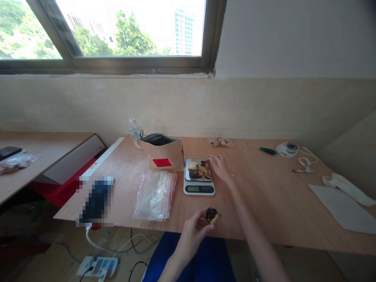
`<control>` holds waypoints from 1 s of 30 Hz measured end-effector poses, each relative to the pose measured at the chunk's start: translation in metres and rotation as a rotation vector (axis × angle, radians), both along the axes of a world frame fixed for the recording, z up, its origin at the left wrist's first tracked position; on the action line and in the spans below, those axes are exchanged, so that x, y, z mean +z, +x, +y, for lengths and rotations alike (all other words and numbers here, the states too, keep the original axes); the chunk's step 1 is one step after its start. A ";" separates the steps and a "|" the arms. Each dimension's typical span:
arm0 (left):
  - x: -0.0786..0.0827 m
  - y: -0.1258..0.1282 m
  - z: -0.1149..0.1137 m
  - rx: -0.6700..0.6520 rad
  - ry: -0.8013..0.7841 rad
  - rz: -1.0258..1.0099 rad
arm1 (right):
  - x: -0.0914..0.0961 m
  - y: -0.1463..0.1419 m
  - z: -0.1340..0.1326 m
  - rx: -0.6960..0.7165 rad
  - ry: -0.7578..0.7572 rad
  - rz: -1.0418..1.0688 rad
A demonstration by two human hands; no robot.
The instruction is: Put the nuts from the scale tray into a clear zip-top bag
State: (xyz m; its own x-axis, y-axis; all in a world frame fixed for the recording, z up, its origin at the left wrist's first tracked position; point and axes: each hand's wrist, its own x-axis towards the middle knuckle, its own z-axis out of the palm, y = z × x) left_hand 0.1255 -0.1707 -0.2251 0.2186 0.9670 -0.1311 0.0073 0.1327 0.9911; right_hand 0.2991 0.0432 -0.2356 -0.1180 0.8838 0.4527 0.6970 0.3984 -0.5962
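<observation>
My left hand (197, 226) pinches a dried mushroom (212, 216), dark on one side and pale tan on the other, above the table's front edge. Ahead of it stands a small white kitchen scale (200, 189) with a metal plate. Several dried mushroom pieces (199, 170), brown and cream, lie heaped on that plate. My right hand (220, 166) reaches to the plate's right side, fingers stretched out beside the heap; I see nothing held in them. Left of the scale, a brown paper pouch (169, 153) with a red label stands with its mouth open.
Clear zip bags (155, 196) lie left of the scale. Behind are a plastic bottle (135, 131) and a filled clear bag (220, 142). Rightward lie a screwdriver (268, 150), a white dome camera (288, 149) with its cable, and a white sheet (342, 207). A pixelated dark object (96, 201) sits left.
</observation>
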 end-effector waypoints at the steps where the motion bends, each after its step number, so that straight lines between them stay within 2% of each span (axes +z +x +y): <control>1: -0.002 0.005 0.003 0.007 0.001 0.007 | -0.002 0.008 -0.007 -0.063 0.031 -0.007; 4: -0.007 0.025 0.016 0.049 0.004 0.041 | -0.013 0.034 -0.030 -0.182 0.060 -0.083; 7: -0.010 0.047 0.033 0.073 0.036 0.109 | -0.026 0.055 -0.053 -0.179 0.022 -0.173; 10: -0.008 0.067 0.050 0.030 0.065 0.207 | -0.035 0.073 -0.066 -0.151 -0.001 -0.229; 12: -0.006 0.079 0.061 0.011 0.100 0.251 | -0.040 0.084 -0.069 -0.223 0.007 -0.259; 16: -0.002 0.103 0.084 0.032 0.205 0.329 | -0.041 0.100 -0.071 -0.432 0.021 -0.355; 19: 0.001 0.115 0.097 -0.007 0.236 0.422 | -0.033 0.104 -0.078 -0.472 0.063 -0.333; 22: 0.006 0.110 0.098 -0.066 0.311 0.420 | -0.017 0.099 -0.099 -0.449 0.130 -0.183; 25: 0.016 0.085 0.081 -0.180 0.374 0.339 | -0.002 0.083 -0.135 -0.479 0.121 0.037; 28: 0.028 0.050 0.055 -0.305 0.233 0.254 | 0.009 0.061 -0.170 -0.536 -0.019 0.399; 30: 0.035 0.028 0.039 -0.222 0.203 0.248 | 0.015 0.045 -0.184 -0.555 -0.129 0.639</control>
